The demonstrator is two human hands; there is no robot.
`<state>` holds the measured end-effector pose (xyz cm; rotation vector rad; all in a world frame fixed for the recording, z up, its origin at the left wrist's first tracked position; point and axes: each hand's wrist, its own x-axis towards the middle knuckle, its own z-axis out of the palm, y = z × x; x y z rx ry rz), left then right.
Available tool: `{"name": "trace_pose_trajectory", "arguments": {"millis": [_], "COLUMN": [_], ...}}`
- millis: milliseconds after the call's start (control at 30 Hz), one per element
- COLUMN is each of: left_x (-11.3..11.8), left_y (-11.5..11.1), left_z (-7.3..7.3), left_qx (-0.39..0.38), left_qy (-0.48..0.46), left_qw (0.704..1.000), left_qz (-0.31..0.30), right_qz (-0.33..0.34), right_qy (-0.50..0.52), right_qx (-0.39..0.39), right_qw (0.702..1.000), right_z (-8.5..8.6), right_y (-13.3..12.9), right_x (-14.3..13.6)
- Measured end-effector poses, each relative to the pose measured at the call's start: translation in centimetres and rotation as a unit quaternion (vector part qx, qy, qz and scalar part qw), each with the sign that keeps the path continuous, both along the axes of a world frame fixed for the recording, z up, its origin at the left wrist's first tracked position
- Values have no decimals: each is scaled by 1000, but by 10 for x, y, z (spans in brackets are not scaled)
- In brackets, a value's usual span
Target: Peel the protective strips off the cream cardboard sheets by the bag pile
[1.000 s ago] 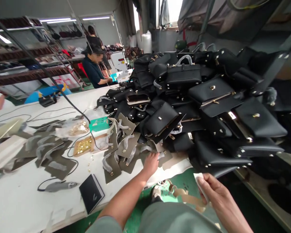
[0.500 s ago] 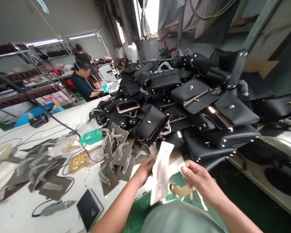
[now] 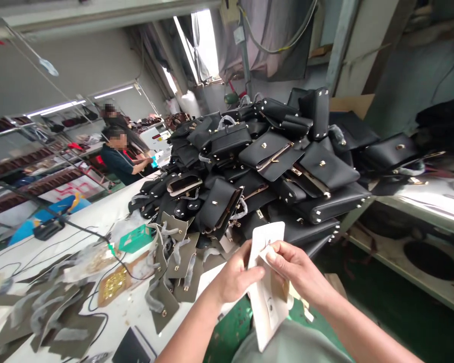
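My left hand [image 3: 234,277] grips the left edge of a pale cream bag panel [image 3: 274,312], thumb laid across its face. The panel is tilted over my lap and shows small slots or fittings near its two ends. Against the panel's middle, my right hand [image 3: 297,267] pinches a small whitish piece [image 3: 264,255] between thumb and fingers. Whether that piece is attached to the panel I cannot tell. Tan strips [image 3: 300,302] show below my right hand, partly hidden.
Black handbags [image 3: 227,201] are heaped ahead. On the white table [image 3: 136,312] lie olive panels [image 3: 166,267] with wrapped handles, a box of gold hardware [image 3: 113,288], a green tray [image 3: 134,240], a dark notebook [image 3: 134,348] and cables. Two people [image 3: 115,159] are at far left.
My right hand has come left, bringing the small piece from beside the panel onto its face. My left thumb now crosses the panel. The view has turned to the right.
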<state>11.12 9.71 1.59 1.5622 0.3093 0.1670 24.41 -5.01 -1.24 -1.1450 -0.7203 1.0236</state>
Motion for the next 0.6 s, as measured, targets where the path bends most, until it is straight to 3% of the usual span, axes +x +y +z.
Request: {"name": "trace_pose_trajectory", "arguments": {"millis": [200, 400, 600], "left_x": [16, 32, 52], "left_y": [-12, -23, -36], "left_z": [-1, 17, 22], "left_qx": [-116, -86, 10], "left_qy": [33, -7, 11], "left_qw": [992, 994, 998], "left_qz": [-41, -67, 64], "right_qz": [-84, -132, -150], "right_qy": [-55, -89, -137], "right_qx": [-40, -84, -122], "right_qw": [994, 984, 972], "right_z": [-5, -4, 12], "right_y": [-18, -21, -23], "right_x": [21, 28, 24]}}
